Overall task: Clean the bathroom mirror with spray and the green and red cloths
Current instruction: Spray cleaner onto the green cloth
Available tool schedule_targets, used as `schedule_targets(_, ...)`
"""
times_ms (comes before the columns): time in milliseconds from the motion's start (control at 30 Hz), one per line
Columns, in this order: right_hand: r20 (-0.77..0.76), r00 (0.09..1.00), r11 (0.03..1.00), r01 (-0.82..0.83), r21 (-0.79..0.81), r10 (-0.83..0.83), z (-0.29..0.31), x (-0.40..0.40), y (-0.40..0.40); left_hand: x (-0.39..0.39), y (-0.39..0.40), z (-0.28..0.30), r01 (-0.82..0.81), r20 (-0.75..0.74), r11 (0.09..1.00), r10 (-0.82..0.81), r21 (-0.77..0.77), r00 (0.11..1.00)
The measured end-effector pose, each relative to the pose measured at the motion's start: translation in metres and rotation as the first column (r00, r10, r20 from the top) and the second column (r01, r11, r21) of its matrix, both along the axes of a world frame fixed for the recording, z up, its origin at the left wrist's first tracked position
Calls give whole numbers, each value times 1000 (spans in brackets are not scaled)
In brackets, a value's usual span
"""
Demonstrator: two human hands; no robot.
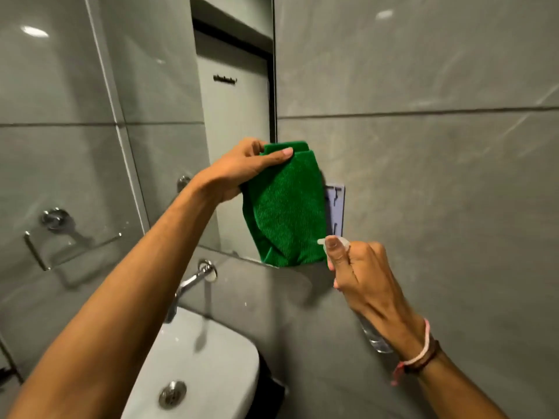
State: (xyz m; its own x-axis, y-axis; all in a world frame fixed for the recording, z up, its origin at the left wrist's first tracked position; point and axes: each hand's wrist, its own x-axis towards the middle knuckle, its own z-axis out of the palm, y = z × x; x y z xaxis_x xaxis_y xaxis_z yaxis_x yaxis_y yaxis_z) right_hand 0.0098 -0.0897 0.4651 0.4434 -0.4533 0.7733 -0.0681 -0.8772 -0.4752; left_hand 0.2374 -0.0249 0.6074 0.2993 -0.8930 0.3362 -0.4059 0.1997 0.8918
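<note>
My left hand (239, 170) pinches the top of a folded green cloth (287, 207), which hangs down in front of the lower right corner of the mirror (151, 86). My right hand (360, 273) grips a clear spray bottle (375, 340), with its white nozzle close to the cloth's lower edge and a finger on top of the sprayer. Most of the bottle is hidden by the hand. No red cloth is in view.
A white washbasin (193, 358) with a metal drain sits below, under a chrome wall tap (193, 282). A pale purple holder (335, 210) is fixed to the grey tiled wall (423, 146) right of the mirror. The mirror reflects a door and a towel ring.
</note>
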Motion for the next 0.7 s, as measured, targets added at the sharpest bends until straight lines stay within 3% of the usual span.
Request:
schedule_targets(167,-24,998,986,61,152,-58,-77,-40,3,-13,-5,-51,19,-53,999,-18,34,998)
schedule_targets(267,-170,982,922,142,360,-85,-145,-71,0,-22,-6,-98,34,-53,997,-30,76,998)
schedule_targets(367,-316,946,857,219,467,-70,-209,-96,2,-30,-4,-152,61,-63,991,-54,120,997)
schedule_targets(533,-601,799,766,384,515,4,-287,-113,-7,-39,7,-219,88,-63,968,-75,236,995)
schedule_targets(700,-690,722,704,469,533,42,-319,-116,-16,-39,11,-254,89,-73,954,-70,288,995)
